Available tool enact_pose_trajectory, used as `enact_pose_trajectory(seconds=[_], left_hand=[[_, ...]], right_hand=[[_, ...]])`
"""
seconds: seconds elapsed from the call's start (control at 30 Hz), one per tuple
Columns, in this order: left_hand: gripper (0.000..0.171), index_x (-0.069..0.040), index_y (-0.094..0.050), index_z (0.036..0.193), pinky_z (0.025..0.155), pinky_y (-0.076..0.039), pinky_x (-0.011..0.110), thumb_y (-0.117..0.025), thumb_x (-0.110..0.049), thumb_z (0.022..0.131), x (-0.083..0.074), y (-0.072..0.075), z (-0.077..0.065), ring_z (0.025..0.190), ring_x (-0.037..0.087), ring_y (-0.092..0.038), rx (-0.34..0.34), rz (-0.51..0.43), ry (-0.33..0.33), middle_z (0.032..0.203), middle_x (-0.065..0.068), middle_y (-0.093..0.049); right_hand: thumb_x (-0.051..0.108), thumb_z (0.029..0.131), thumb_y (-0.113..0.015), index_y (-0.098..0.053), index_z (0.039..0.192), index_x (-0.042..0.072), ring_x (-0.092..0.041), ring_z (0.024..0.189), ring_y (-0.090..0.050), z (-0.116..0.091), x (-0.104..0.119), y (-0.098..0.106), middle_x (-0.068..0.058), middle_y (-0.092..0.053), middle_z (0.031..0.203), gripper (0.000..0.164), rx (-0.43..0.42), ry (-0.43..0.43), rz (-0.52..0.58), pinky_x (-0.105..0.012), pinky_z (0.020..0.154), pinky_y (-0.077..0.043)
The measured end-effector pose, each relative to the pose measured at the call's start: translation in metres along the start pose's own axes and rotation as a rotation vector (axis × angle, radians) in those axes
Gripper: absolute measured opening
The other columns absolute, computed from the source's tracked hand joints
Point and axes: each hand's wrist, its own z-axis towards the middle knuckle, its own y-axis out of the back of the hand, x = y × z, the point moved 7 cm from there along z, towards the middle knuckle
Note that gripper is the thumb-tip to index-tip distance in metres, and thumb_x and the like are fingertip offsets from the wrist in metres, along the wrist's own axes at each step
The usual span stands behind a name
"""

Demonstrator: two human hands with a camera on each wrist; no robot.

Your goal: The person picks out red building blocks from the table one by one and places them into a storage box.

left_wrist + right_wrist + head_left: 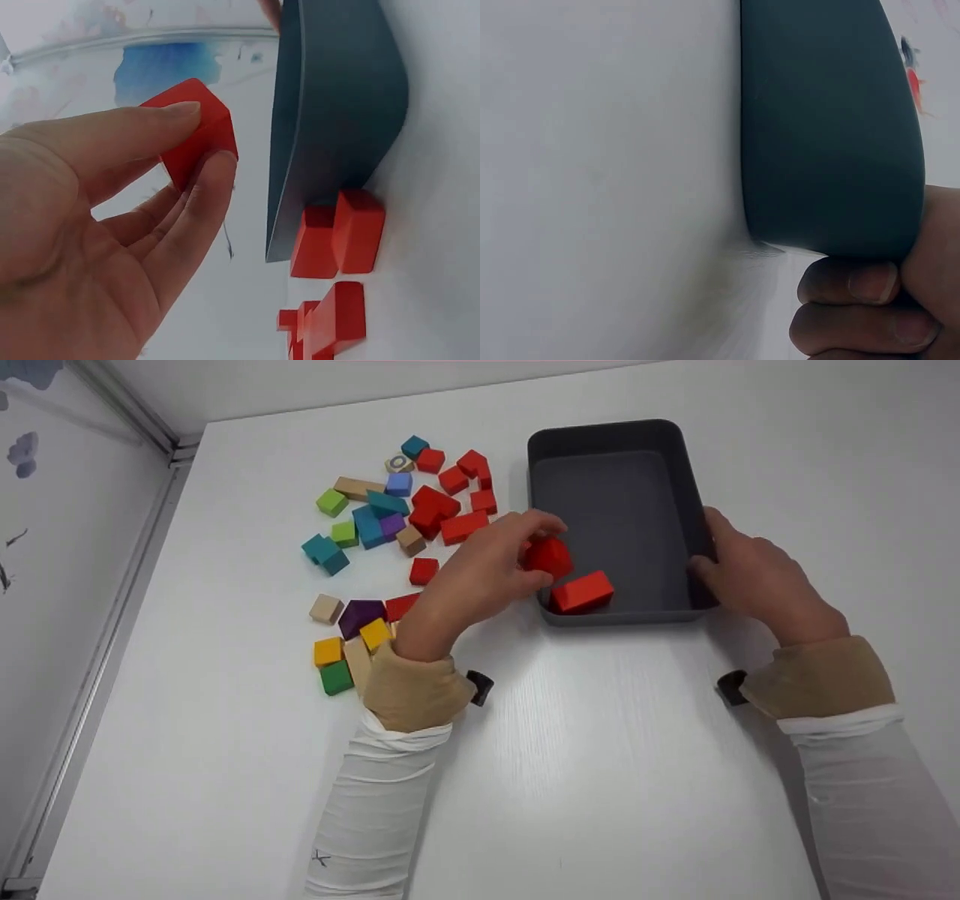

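Note:
Between the thumb and fingers of my left hand (484,566) a red block (550,557) is pinched, just over the left wall of a dark grey tray (622,619). The left wrist view shows this red block (196,127) held above the rim. A second red block (583,592) lies inside the tray at its near left corner. My right hand (765,574) grips the tray's right wall, thumb inside and fingers outside. In the right wrist view, curled fingers (847,281) sit against the tray's outer side (825,135).
Left of the tray lie several more red blocks (465,527). Farther left are teal blocks (326,555), green blocks (331,502) and wooden ones (326,609). Nearer me, yellow blocks (328,652) and a purple block (362,617) lie beside the left forearm. A wall meets the white table's far edge.

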Motion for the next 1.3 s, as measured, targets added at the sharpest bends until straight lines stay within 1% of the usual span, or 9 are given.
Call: enact_pose_trajectory(seconds=[0.07,0.13,0.3,0.57,0.77,0.93,1.07,1.2,1.3], left_hand=[[0.06,-0.027,-0.045,0.137,0.089,-0.051,0.025,-0.073,-0.021,0.085,-0.006,-0.007,0.004,0.122,0.01,-0.044,-0.01,0.029,-0.017,0.136,-0.004,-0.048],[0.058,-0.025,-0.045,0.136,0.091,-0.05,0.025,-0.073,-0.021,0.085,-0.011,-0.015,0.006,0.122,0.011,-0.044,-0.01,0.065,-0.057,0.135,-0.004,-0.048],[0.053,-0.022,-0.048,0.133,0.092,-0.05,0.027,-0.072,-0.018,0.086,-0.019,-0.036,0.01,0.122,0.013,-0.045,0.015,0.138,-0.149,0.132,-0.002,-0.05],[0.047,-0.024,-0.049,0.133,0.095,-0.048,0.025,-0.066,-0.017,0.09,-0.03,-0.046,0.012,0.119,0.014,-0.048,-0.028,0.219,-0.242,0.13,-0.001,-0.052],[0.05,-0.024,-0.048,0.134,0.093,-0.048,0.024,-0.067,-0.017,0.089,-0.032,-0.051,0.016,0.118,0.013,-0.048,-0.032,0.228,-0.262,0.13,-0.002,-0.052],[0.048,-0.022,-0.048,0.135,0.094,-0.047,0.023,-0.064,-0.016,0.091,-0.033,-0.057,0.022,0.118,0.013,-0.049,-0.04,0.231,-0.286,0.13,-0.001,-0.053],[0.045,-0.02,-0.048,0.136,0.097,-0.045,0.022,-0.061,-0.016,0.093,-0.038,-0.062,0.027,0.117,0.013,-0.051,-0.053,0.264,-0.295,0.129,0.0,-0.055],[0.047,-0.02,-0.048,0.136,0.098,-0.045,0.023,-0.063,-0.018,0.092,-0.04,-0.064,0.029,0.117,0.014,-0.052,-0.078,0.324,-0.28,0.129,0.0,-0.057],[0.047,-0.02,-0.049,0.136,0.097,-0.046,0.023,-0.064,-0.02,0.092,-0.04,-0.065,0.03,0.115,0.014,-0.054,-0.084,0.34,-0.273,0.127,0.0,-0.058]], right_hand=[[0.03,0.101,-0.034,-0.005,0.153,0.011,-0.042,0.096,-0.053,0.0,0.0,0.001,-0.038,-0.049,0.122,0.061,-0.007,0.002,-0.001,-0.058,0.083,-0.04],[0.029,0.101,-0.034,-0.006,0.152,0.012,-0.042,0.097,-0.053,0.0,0.0,0.002,-0.038,-0.05,0.121,0.061,-0.009,0.003,0.0,-0.058,0.083,-0.04],[0.029,0.101,-0.033,-0.002,0.153,0.012,-0.045,0.104,-0.051,0.001,0.0,0.0,-0.038,-0.046,0.128,0.063,0.007,-0.007,0.009,-0.06,0.088,-0.038],[0.028,0.101,-0.035,-0.006,0.154,0.017,-0.041,0.096,-0.052,0.001,0.002,0.0,-0.035,-0.051,0.122,0.062,-0.019,-0.002,0.019,-0.058,0.082,-0.04],[0.03,0.101,-0.034,-0.002,0.155,0.017,-0.042,0.104,-0.051,0.003,0.005,-0.003,-0.035,-0.048,0.128,0.064,0.003,-0.009,0.023,-0.06,0.089,-0.039],[0.029,0.101,-0.035,-0.001,0.155,0.015,-0.042,0.104,-0.051,0.002,0.004,-0.005,-0.036,-0.048,0.128,0.065,0.007,-0.017,0.018,-0.061,0.09,-0.039],[0.03,0.101,-0.035,0.0,0.155,0.015,-0.042,0.101,-0.051,0.001,0.001,-0.003,-0.036,-0.049,0.127,0.065,0.001,-0.024,0.02,-0.06,0.088,-0.04],[0.031,0.101,-0.034,0.001,0.155,0.016,-0.042,0.103,-0.05,-0.001,-0.002,-0.002,-0.036,-0.047,0.13,0.066,0.001,-0.03,0.026,-0.06,0.089,-0.039],[0.031,0.101,-0.033,0.001,0.155,0.017,-0.041,0.104,-0.05,-0.001,-0.003,-0.001,-0.036,-0.046,0.132,0.065,0.003,-0.036,0.032,-0.06,0.089,-0.039]])
